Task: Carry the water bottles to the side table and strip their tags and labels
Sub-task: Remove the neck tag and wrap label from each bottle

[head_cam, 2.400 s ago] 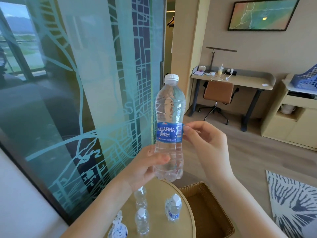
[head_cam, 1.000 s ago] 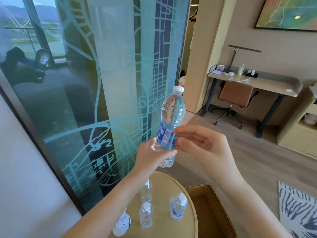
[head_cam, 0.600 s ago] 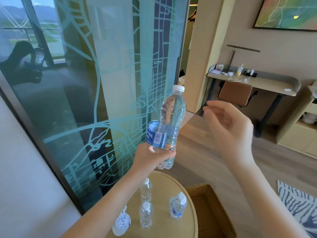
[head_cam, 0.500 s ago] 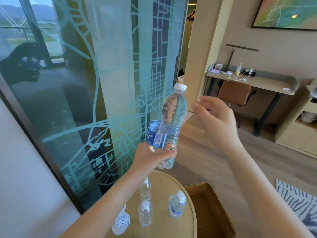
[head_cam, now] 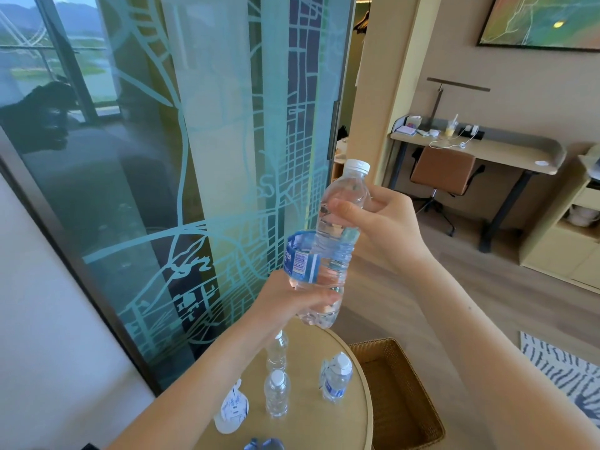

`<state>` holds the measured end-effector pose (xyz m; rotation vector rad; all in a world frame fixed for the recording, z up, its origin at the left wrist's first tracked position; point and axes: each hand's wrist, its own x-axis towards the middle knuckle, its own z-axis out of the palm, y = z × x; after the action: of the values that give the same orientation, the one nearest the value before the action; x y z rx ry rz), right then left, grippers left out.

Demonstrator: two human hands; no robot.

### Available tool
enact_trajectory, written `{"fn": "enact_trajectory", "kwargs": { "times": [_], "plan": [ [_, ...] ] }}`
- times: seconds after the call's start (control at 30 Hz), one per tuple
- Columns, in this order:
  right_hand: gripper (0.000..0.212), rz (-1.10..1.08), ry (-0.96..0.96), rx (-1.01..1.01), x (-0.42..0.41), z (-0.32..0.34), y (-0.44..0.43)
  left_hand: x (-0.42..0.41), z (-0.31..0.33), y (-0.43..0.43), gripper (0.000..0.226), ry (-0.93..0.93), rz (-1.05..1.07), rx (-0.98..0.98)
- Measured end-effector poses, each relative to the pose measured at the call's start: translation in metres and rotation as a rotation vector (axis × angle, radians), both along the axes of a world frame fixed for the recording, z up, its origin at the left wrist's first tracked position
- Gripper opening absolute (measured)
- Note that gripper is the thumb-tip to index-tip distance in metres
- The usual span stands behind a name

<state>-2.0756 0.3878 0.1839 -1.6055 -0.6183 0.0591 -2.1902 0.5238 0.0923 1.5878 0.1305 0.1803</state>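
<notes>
on the table (head_cam: 311,423), a tagged bottle (head_cam: 232,408) by the left edge and a labelled bottle (head_cam: 336,382) toward the right edge look untouched, while two bare bottles (head_cam: 276,397) mid-table seem done. above the far edge, the left hand (head_cam: 292,298) grips the base of the held bottle (head_cam: 337,235) and the right hand (head_cam: 386,222) curls round its shoulder, thumb across the front. its blue label (head_cam: 300,258) sticks out half peeled on the left, so i judge roughly half is left: this label, then those two.
</notes>
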Motion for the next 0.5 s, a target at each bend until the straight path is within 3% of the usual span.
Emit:
{"fn": "enact_trajectory", "kwargs": {
  "times": [0.2, 0.37, 0.43, 0.5],
  "plan": [
    [0.028, -0.072, 0.011, 0.012, -0.003, -0.008, 0.008, 0.001, -0.007, -0.001, 0.041, -0.007, -0.048, -0.044],
    [0.027, -0.139, -0.051, 0.06, -0.005, -0.006, 0.008, 0.002, -0.012, 0.001, 0.073, 0.046, 0.081, -0.012],
    [0.034, -0.171, -0.05, 0.067, -0.005, -0.005, 0.009, 0.001, -0.013, 0.0, 0.069, 0.078, 0.093, 0.014],
    [0.037, -0.191, -0.053, 0.072, -0.006, -0.004, 0.01, -0.002, -0.015, 0.002, 0.05, 0.095, 0.074, -0.09]
  ]
}}
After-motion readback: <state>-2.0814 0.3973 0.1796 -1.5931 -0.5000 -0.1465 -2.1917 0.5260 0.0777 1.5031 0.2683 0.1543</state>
